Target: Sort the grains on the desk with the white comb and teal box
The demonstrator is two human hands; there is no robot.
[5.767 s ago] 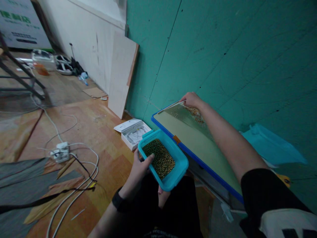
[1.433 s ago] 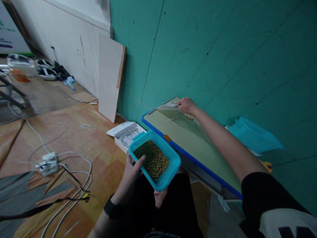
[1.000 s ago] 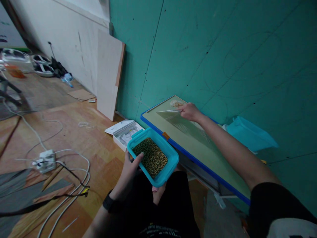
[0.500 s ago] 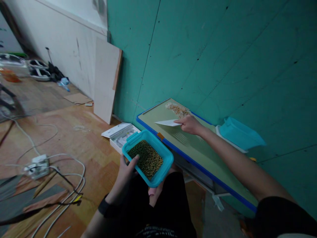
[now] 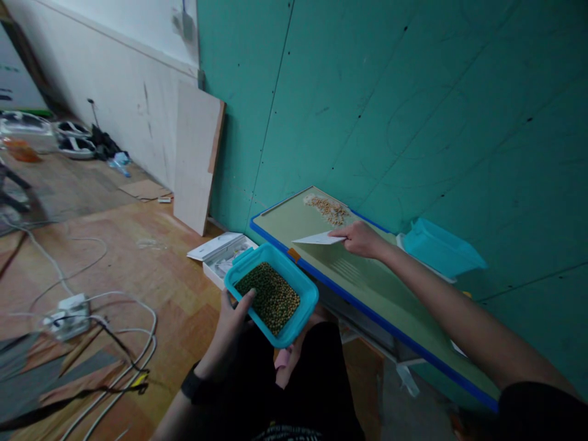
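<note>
My left hand grips the near left rim of a turquoise plastic container, its thumb over the edge. Green and tan beans cover the container's bottom; it is held tilted over my lap. Above the blue-edged table, my right hand pinches a flat white card between thumb and fingers. Just beyond the card, a pile of pale beans and grains lies spread at the table's far left end.
Another turquoise container stands at the table's wall side. An open white box sits on the floor behind my held container. A board leans on the wall. Cables and a power strip lie on the left floor.
My right hand and the card have shifted slightly right and toward me, showing more of the pile. The view has turned a little; my left hand still holds the container.
</note>
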